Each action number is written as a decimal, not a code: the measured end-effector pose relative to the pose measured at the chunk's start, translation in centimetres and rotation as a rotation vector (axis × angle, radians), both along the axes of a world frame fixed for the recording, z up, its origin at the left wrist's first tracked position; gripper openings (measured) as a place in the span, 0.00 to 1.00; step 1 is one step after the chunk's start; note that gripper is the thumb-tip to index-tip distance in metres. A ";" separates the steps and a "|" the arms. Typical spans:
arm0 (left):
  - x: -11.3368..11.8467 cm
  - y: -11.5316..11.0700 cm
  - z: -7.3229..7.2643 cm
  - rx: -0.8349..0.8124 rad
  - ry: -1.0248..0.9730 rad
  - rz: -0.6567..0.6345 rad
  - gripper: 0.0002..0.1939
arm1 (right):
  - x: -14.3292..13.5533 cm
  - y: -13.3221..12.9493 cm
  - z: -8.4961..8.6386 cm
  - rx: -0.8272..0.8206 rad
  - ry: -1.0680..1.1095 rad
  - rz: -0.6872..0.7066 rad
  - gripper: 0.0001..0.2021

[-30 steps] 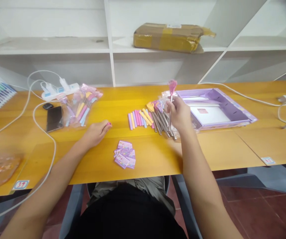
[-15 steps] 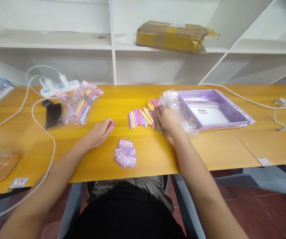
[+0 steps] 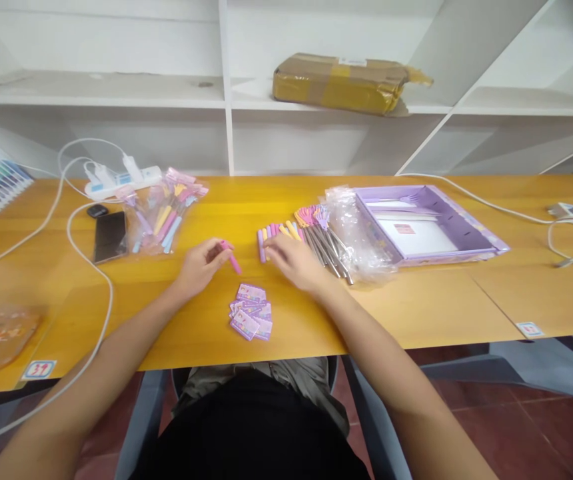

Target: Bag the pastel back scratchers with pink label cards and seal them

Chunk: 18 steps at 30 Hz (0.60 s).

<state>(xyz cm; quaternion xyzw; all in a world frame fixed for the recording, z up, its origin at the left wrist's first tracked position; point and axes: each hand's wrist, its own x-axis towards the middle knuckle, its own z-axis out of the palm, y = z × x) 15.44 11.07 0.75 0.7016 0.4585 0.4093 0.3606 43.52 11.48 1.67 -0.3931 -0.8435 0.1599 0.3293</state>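
Note:
My left hand (image 3: 200, 268) grips a pink handle tube (image 3: 235, 264), which slants down from its fingertips over the table. My right hand (image 3: 294, 259) hovers at the row of pastel handle tubes (image 3: 261, 247), fingers a little apart and bent, with nothing visible in them; it hides part of the row. Right beside that hand lies a bundle of metal rods (image 3: 327, 250) with claw-shaped heads in pink, yellow and purple, like back scratchers. Small purple printed cards (image 3: 250, 312) are piled between my forearms, near the table's front.
A purple open box (image 3: 479, 243) stands at the right, clear plastic bags (image 3: 359, 243) against it. Bagged pastel pieces (image 3: 164, 217), a phone (image 3: 110, 236) and a power strip (image 3: 124, 183) occupy the left. White cable (image 3: 109, 293) crosses there. A taped carton (image 3: 339, 83) rests on the shelf.
My right hand has moved left from the metal rods to the row of handle tubes. In my left hand the pink tube now shows much more of its length.

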 end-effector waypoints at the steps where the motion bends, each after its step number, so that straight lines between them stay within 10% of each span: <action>1: 0.2 0.0 -0.2 -0.054 -0.057 -0.028 0.18 | -1.1 -0.6 -0.2 -0.046 -0.017 0.081 0.14; 5: 0.9 -0.3 -0.5 -0.172 -0.163 -0.145 0.22 | -3.7 -1.7 -1.1 -0.118 -0.128 0.204 0.14; 14: 1.4 -0.2 -0.7 -0.204 -0.211 -0.214 0.22 | -2.8 -1.4 -0.3 -0.065 -0.329 0.008 0.11; 18: -0.8 1.4 -0.7 -0.064 -0.111 -0.024 0.21 | -0.7 -0.1 0.5 0.009 -0.455 -0.303 0.14</action>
